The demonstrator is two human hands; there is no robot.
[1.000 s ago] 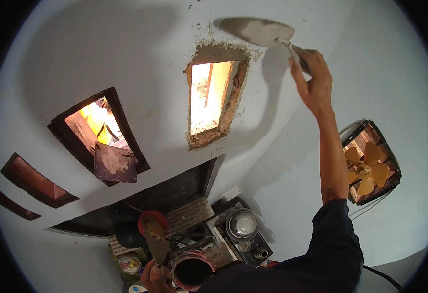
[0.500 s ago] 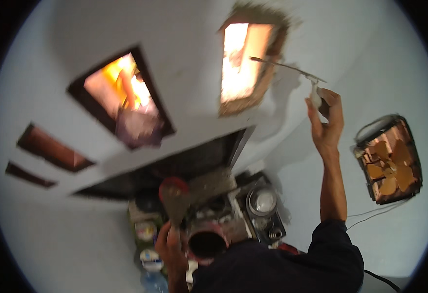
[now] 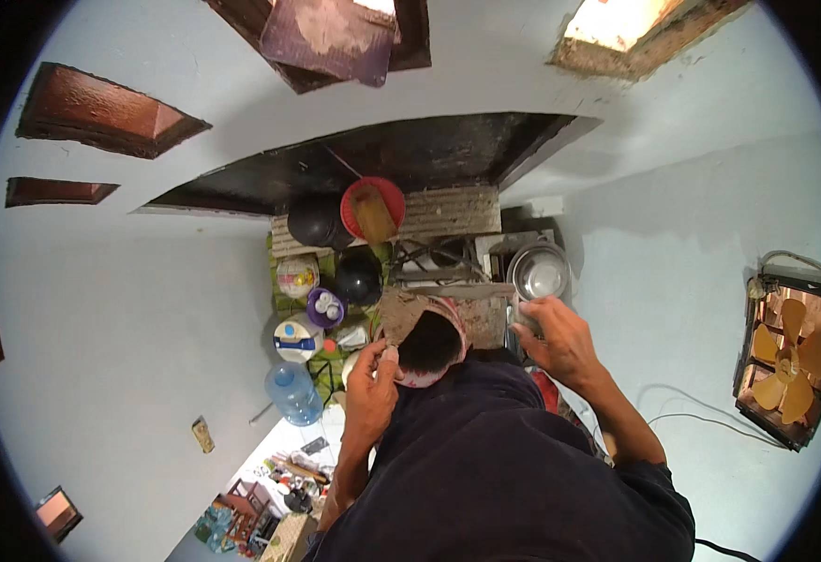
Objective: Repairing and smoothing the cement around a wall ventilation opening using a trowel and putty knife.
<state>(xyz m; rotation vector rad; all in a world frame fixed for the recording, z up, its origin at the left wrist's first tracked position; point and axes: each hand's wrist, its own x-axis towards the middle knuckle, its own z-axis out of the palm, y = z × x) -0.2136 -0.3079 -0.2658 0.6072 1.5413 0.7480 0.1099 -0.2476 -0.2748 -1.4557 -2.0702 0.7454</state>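
My left hand (image 3: 373,391) is closed on the handle of a putty knife, its flared, dirt-coated blade (image 3: 401,311) reaching over a round bucket (image 3: 455,318). The bucket has a red and white rim and a dark inside. To the right, my right hand (image 3: 560,345) grips a plastering trowel by its pale handle. Its long thin blade (image 3: 457,289) appears nearly edge-on and points left across the bucket's far side, close to the putty knife. Whether the two blades touch cannot be made out.
Beyond the hands are a red basket (image 3: 394,193), a metal pot (image 3: 540,273) and a black helmet-like dome (image 3: 358,277). A blue water jug (image 3: 292,391) and a white rice cooker (image 3: 296,337) stand left. A fan (image 3: 787,365) sits in the right wall's opening.
My right hand has come down from beside the upper wall opening with the trowel. My left hand still holds the putty knife, now over the bucket. The view has tilted downward.
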